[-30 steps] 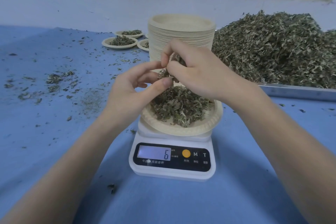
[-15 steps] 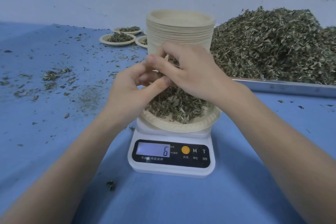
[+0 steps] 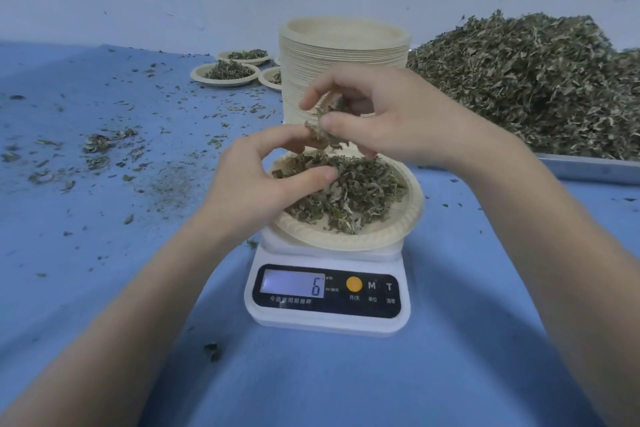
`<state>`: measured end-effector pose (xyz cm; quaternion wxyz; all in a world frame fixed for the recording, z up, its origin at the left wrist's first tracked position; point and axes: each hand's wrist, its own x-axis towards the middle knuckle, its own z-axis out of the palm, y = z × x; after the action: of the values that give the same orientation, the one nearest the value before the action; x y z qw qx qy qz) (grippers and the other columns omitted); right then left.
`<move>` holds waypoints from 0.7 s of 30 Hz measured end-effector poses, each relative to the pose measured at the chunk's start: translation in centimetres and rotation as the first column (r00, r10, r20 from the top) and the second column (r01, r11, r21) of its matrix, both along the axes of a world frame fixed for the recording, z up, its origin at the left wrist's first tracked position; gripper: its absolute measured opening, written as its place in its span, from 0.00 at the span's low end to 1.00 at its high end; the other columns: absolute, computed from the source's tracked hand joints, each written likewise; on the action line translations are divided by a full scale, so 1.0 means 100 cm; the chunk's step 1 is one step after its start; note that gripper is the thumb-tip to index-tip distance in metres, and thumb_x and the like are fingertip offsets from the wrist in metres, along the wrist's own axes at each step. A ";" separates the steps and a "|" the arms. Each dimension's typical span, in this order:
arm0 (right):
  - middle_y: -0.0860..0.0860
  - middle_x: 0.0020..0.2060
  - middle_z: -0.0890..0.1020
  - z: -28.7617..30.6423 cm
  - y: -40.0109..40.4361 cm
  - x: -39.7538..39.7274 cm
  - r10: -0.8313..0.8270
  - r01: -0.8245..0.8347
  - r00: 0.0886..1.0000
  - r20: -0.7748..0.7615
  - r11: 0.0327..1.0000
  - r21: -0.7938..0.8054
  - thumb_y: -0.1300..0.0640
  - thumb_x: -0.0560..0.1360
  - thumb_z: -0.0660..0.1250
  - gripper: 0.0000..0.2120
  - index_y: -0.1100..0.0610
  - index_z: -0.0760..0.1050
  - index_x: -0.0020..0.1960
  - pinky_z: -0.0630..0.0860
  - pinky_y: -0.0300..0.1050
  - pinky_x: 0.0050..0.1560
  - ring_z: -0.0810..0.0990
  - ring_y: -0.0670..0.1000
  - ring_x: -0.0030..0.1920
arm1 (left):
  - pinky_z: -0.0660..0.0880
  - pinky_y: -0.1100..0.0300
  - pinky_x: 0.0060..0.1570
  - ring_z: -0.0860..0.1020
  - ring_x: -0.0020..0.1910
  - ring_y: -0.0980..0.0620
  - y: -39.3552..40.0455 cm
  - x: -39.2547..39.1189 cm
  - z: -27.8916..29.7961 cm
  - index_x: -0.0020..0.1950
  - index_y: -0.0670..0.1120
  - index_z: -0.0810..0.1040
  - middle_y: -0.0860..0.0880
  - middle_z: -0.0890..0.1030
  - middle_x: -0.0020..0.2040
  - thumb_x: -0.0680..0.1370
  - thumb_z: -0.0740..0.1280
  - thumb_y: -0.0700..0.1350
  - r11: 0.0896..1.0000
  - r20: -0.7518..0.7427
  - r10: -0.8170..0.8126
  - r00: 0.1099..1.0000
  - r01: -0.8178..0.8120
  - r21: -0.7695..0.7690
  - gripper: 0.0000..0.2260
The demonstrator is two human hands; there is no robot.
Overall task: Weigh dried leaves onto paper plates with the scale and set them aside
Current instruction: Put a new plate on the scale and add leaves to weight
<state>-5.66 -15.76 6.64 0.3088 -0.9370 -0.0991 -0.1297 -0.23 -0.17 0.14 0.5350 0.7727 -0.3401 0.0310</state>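
1. A white scale [image 3: 327,291] is sitting on the blue tabletop [image 3: 450,357]; its display is reading 6.
2. A paper plate [image 3: 391,232] is resting on the scale's platform, holding a loose portion of dried leaves [image 3: 356,187].
3. The right hand [image 3: 398,121] is hovering above the far side of the plate. Its grip is pinched together on a small clump of leaves [image 3: 323,130] between thumb and fingertips.
4. The left hand [image 3: 256,184] is hovering over the near-left rim of the plate, fingers curled. The index fingertip is meeting the same clump; the thumb is lying just over the leaves on the plate. Whether this grip is actually clamping the clump, I cannot tell.
5. A tall stack of empty paper plates [image 3: 343,55] is standing directly behind the scale.
6. Three filled plates [image 3: 225,73] are sitting at the back left, close together, well apart from the scale.
7. A large heap of dried leaves [image 3: 526,80] is lying on a metal tray [image 3: 588,168] to the right.
8. Loose leaf crumbs [image 3: 100,146] are lying scattered over the left part of the tabletop.
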 end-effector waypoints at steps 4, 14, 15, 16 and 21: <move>0.45 0.48 0.83 0.005 -0.005 -0.004 0.094 -0.093 0.995 -0.018 0.995 0.046 0.63 0.73 0.70 0.10 0.54 0.80 0.54 0.78 0.46 0.52 0.82 0.48 0.43 | 0.69 0.67 0.59 0.77 0.53 0.65 0.000 0.002 -0.002 0.61 0.57 0.77 0.59 0.82 0.49 0.61 0.75 0.56 0.999 -0.044 -0.028 0.999 0.026 -0.046 0.28; 0.45 0.28 0.81 0.006 -0.008 -0.004 0.061 -0.061 0.998 0.029 0.998 0.019 0.56 0.67 0.76 0.07 0.48 0.83 0.45 0.71 0.30 0.28 0.76 0.39 0.24 | 0.73 0.61 0.57 0.80 0.49 0.58 -0.001 0.000 -0.001 0.54 0.54 0.79 0.55 0.84 0.45 0.64 0.78 0.52 0.986 -0.005 -0.071 0.997 0.070 -0.149 0.21; 0.44 0.26 0.79 0.005 -0.008 -0.003 0.046 -0.045 0.998 0.041 0.999 -0.024 0.54 0.67 0.76 0.07 0.46 0.82 0.44 0.69 0.29 0.29 0.74 0.39 0.24 | 0.73 0.63 0.57 0.81 0.48 0.58 -0.001 0.000 -0.001 0.54 0.52 0.80 0.55 0.84 0.44 0.64 0.76 0.52 0.986 -0.005 -0.074 0.997 0.073 -0.152 0.20; 0.44 0.24 0.78 0.005 -0.009 -0.002 0.034 -0.031 0.998 0.048 0.998 -0.054 0.52 0.67 0.76 0.07 0.44 0.82 0.44 0.68 0.29 0.29 0.73 0.39 0.25 | 0.73 0.64 0.56 0.81 0.47 0.58 -0.002 0.000 -0.001 0.55 0.50 0.80 0.54 0.84 0.44 0.65 0.75 0.51 0.985 -0.005 -0.077 0.997 0.075 -0.152 0.19; 0.43 0.21 0.75 0.003 -0.009 0.002 0.031 -0.026 0.998 0.055 0.995 -0.101 0.52 0.68 0.75 0.04 0.48 0.83 0.43 0.68 0.31 0.33 0.74 0.42 0.25 | 0.76 0.65 0.45 0.81 0.47 0.58 -0.001 -0.002 0.001 0.52 0.50 0.81 0.52 0.84 0.44 0.67 0.72 0.50 0.986 -0.015 -0.081 0.997 0.077 -0.150 0.15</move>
<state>-5.48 -16.67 6.99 0.2604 -0.9457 -0.1275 -0.1467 -0.47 -0.32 0.26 0.5957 0.7167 -0.3614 0.0268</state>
